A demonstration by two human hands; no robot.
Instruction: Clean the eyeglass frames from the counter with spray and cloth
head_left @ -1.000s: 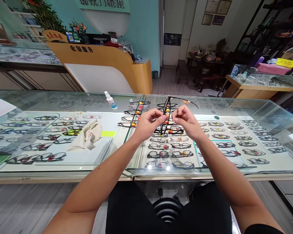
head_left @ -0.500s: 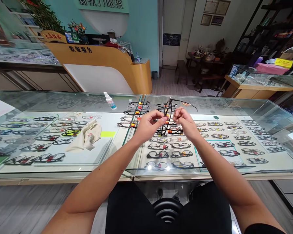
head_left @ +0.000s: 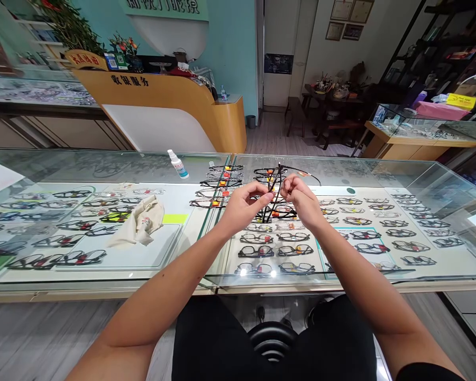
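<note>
A thin black pair of glasses (head_left: pixel 276 186) is held up over the glass counter (head_left: pixel 365 172), its front turned edge-on and one arm with an orange tag reaching right. My left hand (head_left: pixel 241 206) pinches the frame from the left with thumb and fingers closed. My right hand (head_left: pixel 301 198) pinches it from the right, fingers curled. Both hands hover above the rows of frames displayed under the glass.
A beige cloth (head_left: pixel 140 222) and a small spray bottle (head_left: pixel 177 164) lie on the left counter pane. Rows of display glasses (head_left: pixel 277 250) fill the case below. An orange service desk (head_left: pixel 162 100) stands behind. A black stool (head_left: pixel 272 338) is between my knees.
My two hands have drawn slightly closer together on the glasses and the frame has dropped a little; the view has shifted slightly.
</note>
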